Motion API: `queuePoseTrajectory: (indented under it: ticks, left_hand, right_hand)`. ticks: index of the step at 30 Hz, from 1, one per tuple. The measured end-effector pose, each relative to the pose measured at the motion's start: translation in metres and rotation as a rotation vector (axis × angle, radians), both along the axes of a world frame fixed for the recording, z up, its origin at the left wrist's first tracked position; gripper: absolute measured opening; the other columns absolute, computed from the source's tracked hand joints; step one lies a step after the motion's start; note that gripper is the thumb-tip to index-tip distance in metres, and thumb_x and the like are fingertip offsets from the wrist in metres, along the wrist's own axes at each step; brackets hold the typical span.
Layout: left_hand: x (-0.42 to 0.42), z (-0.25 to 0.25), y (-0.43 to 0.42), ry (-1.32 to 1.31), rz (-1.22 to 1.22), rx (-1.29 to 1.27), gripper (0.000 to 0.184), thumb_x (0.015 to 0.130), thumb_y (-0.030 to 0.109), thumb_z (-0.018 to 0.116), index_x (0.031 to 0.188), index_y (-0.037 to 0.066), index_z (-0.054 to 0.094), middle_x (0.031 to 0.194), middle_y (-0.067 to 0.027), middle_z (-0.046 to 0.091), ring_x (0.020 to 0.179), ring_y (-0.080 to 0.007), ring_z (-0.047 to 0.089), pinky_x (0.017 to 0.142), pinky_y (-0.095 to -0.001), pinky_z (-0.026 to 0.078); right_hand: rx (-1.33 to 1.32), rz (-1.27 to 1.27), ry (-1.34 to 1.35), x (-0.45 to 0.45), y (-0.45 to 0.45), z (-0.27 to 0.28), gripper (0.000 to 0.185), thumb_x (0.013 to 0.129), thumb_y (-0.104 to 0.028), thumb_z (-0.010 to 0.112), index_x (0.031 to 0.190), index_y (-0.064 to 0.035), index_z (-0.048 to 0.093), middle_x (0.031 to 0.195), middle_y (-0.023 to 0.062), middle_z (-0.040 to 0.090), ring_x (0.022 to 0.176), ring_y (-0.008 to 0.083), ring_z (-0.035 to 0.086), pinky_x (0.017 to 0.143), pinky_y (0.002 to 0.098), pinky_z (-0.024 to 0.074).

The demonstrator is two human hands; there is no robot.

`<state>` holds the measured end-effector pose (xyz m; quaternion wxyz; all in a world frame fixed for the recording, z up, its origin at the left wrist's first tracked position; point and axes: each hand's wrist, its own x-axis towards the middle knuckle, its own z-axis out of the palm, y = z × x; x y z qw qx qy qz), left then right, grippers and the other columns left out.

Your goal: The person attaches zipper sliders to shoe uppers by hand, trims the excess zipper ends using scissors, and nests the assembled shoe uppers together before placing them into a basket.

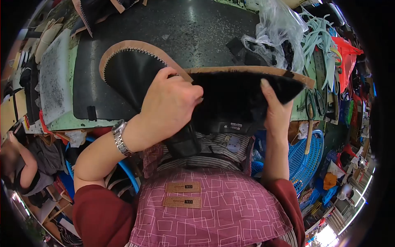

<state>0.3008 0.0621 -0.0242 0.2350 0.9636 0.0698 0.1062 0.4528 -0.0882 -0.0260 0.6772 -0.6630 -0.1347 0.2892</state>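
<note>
A black boot upper (230, 94) is held up before me, with smooth leather on its left part and dark fur lining showing on the right. A tan edge with zigzag stitching (140, 44) runs along its rim, and a small printed label sits low on the lining. My left hand (175, 101), with a metal watch on the wrist, is closed around the middle of the upper. At the right end my right hand (277, 107) grips it, thumb on the fur and fingers hidden behind.
Beneath is a worn dark work mat (193, 33) on a green table. Clear plastic bags (279, 33), pale green strips (319, 35) and scissors (310, 105) lie at the right. More black pieces (101, 14) are at the back left. A blue basket (310, 152) stands below; another person's arm (26, 162) shows left.
</note>
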Motion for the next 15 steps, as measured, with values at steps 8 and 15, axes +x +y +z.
queuePoseTrajectory:
  ticks: [8, 15]
  left_hand:
    - [0.018, -0.009, -0.003, -0.057, 0.033, -0.613, 0.009, 0.071, 0.012, 0.064, 0.078, 0.007, 0.065, 0.070, -0.0081, 0.062, 0.077, -0.0181, 0.059, 0.078, -0.0288, 0.040]
    - [0.004, 0.007, 0.016, 0.100, 0.106, -1.560, 0.010, 0.079, 0.008, 0.061, 0.084, 0.000, 0.065, 0.086, -0.0041, 0.063, 0.079, -0.0078, 0.055, 0.071, -0.0218, 0.043]
  right_hand:
    - [0.194, 0.499, -0.101, 0.011, 0.061, -0.012, 0.071, 0.087, -0.059, 0.026, 0.105, 0.0053, 0.050, 0.087, 0.0088, 0.056, 0.077, 0.0135, 0.053, 0.070, 0.0238, 0.0420]
    - [-0.195, 0.108, -1.127, -0.022, 0.073, -0.007, 0.021, 0.073, -0.016, 0.067, 0.077, -0.0039, 0.051, 0.074, 0.0089, 0.053, 0.054, 0.0197, 0.050, 0.052, 0.0286, 0.0421]
